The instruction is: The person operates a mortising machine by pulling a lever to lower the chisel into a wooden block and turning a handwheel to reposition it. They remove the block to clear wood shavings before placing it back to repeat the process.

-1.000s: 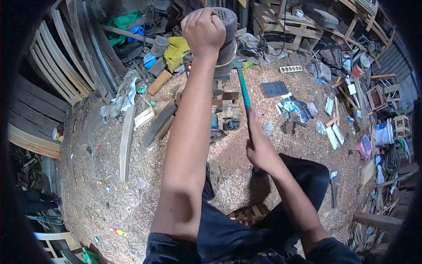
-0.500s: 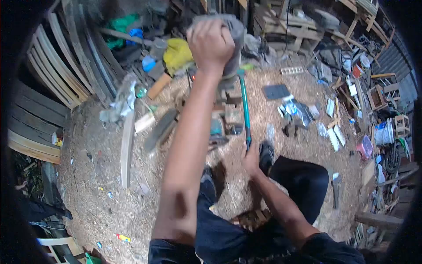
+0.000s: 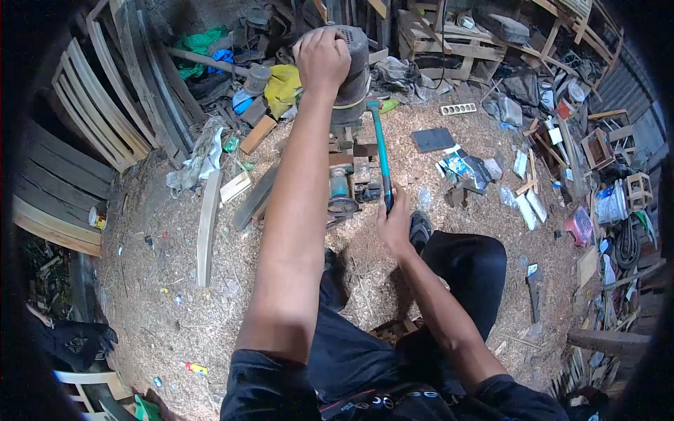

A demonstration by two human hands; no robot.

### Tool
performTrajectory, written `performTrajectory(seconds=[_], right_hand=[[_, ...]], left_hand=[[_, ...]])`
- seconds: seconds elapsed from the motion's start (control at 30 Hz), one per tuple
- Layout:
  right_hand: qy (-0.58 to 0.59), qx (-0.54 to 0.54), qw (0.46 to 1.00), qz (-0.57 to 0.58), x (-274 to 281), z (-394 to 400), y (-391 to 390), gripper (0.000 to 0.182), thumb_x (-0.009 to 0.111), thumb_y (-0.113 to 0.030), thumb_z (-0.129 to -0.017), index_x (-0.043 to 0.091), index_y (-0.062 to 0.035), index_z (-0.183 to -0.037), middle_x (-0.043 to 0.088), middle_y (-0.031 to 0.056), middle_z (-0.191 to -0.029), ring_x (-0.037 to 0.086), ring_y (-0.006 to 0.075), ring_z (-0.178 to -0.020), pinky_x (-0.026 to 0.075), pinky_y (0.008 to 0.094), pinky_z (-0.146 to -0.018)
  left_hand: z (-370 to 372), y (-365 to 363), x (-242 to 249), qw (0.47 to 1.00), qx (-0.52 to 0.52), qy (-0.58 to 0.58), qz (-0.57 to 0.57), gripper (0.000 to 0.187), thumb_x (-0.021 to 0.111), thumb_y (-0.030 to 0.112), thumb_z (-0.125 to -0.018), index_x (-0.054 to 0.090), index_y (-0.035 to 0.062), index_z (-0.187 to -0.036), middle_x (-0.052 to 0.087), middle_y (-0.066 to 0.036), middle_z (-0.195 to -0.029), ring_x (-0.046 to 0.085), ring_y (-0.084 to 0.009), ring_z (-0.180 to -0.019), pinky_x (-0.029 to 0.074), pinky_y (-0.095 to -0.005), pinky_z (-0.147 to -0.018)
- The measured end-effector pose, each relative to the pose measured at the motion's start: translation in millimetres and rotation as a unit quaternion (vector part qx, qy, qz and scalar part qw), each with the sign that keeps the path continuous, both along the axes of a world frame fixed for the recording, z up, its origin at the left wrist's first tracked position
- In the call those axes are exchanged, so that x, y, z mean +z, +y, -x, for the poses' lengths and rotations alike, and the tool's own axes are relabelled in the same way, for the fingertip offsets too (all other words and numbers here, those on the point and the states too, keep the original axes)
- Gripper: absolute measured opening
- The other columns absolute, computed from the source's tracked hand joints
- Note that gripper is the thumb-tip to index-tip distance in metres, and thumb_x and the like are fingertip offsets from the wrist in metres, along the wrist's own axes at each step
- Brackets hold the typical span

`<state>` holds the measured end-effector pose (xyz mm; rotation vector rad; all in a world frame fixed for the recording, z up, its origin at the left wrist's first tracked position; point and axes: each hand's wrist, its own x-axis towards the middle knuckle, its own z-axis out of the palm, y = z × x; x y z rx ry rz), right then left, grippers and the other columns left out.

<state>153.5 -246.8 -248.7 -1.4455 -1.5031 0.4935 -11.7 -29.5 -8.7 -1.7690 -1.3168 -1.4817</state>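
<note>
Sawdust-covered workshop floor (image 3: 175, 281), junk everywhere. My left hand (image 3: 321, 57) was clamped over the top of the grey motor (image 3: 353, 67), near the floor's far edge, while my right hand (image 3: 393, 223) was wrapped tight around the green-handled hammer (image 3: 381, 151), head just beside the motor's base. Felt like mid-tapping; the next hit needed careful aim. White bucket (image 3: 612, 207) at the right edge, contents unclear.

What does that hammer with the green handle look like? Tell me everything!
The hammer has a long, thin teal-green handle with a darker grip at the near end and a small dark head at the far end. The right hand is closed round the grip. It points away from the person, head up against the grey motor that the left hand presses on from above. Whether head and motor touch is unclear. Sawdust-covered ground lies below.
</note>
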Motion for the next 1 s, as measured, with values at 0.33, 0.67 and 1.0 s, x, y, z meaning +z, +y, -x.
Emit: performTrajectory(seconds=[0.33,0.67,1.0], right_hand=[[0.159,0.118,0.973,-0.12,251.6,-2.4,80.8,0.035,0.05,-0.023,-0.1,0.066,0.0033,-0.085,0.066,0.0244,-0.087,0.066,0.0332,-0.085,0.05,0.0391,-0.079],[0.144,0.145,0.923,-0.326,328.7,12.3,225.0,0.038,0.04,-0.036,-0.105,0.051,-0.0032,-0.089,0.054,0.0078,-0.069,0.053,0.0189,-0.063,0.043,0.0338,-0.059],[0.059,0.049,0.95,-0.303,282.4,10.8,277.3,0.051,0.047,-0.044,-0.102,0.054,0.0025,-0.121,0.064,0.0168,-0.103,0.059,0.0248,-0.1,0.045,0.0351,-0.089]], left_hand=[[8.1,5.3,29.2,1.0,-0.01,0.025,0.002,0.023,0.047,0.021,-0.086,0.069,0.0127,-0.088,0.069,-0.01,-0.093,0.062,-0.0327,-0.094,0.043,-0.046,-0.086],[24.7,3.9,39.0,0.992,-0.114,0.041,-0.021,0.025,0.05,0.023,-0.09,0.067,0.0086,-0.102,0.066,-0.014,-0.106,0.058,-0.0341,-0.105,0.042,-0.0445,-0.096],[58.2,-148.5,-191.8,0.939,0.011,-0.232,0.255,0.026,0.055,0.012,-0.09,0.058,-0.004,-0.111,0.059,-0.025,-0.109,0.055,-0.041,-0.107,0.043,-0.0455,-0.094]])
